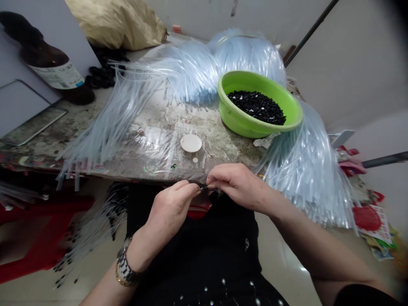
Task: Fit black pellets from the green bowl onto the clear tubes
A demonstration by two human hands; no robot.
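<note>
Just beyond the table's front edge, over my lap, my left hand (172, 207) and my right hand (237, 185) meet at their fingertips. Both pinch a small dark piece (203, 188); the fingers mostly cover it, so its exact kind does not show. A small white dish (191, 143) lies on the table in front of the hands, with a tiny white disc (195, 160) beside it. Behind and to the right stands a green basin (231, 114), holding many small black pieces (255, 106) with a few white bits among them.
Bundles of clear plastic tubes lie at the left (111, 119), the back (191, 70) and the right (306, 170), some overhanging the table (153, 123). A brown bottle (54, 63) stands back left near a tan sack (117, 23). Below left are a red stool (41, 242) and more tubes with black ends (92, 229).
</note>
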